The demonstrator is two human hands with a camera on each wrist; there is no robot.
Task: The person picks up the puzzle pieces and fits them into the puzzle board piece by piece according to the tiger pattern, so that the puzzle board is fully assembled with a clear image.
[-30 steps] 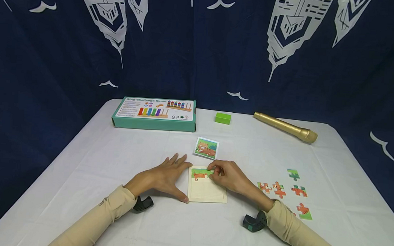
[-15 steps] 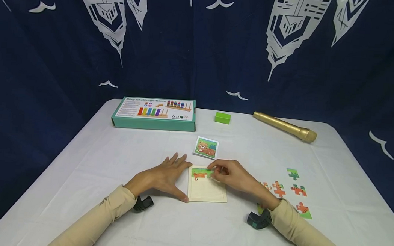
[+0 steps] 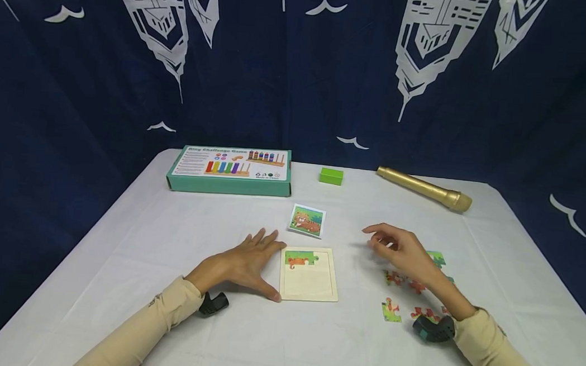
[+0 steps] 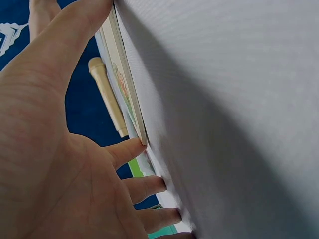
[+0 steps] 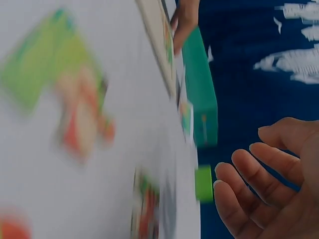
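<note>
My left hand (image 3: 248, 263) is spread beside a small square wooden puzzle tray (image 3: 312, 285), thumb at its near left corner and index finger at its far left corner. In the left wrist view both tips meet the edge of the tray (image 4: 128, 84). Fitted pieces (image 3: 299, 258) showing green and an orange animal lie along the tray's upper left. Over the loose puzzle pieces to the right hovers my right hand (image 3: 403, 254), fingers loosely bent, holding nothing. One green and orange piece (image 3: 391, 310) lies nearest me; the right forearm partly covers others.
Behind the tray lies a picture card (image 3: 307, 221) with a tiger. Farther back are a teal game box (image 3: 228, 186), a green block (image 3: 331, 176) and a gold microphone (image 3: 423, 189). A dark blue patterned curtain (image 3: 288, 93) hangs behind the table.
My right hand has left the tray and moved right over the loose pieces, leaving the fitted pieces in plain view. The left hand has stayed in place.
</note>
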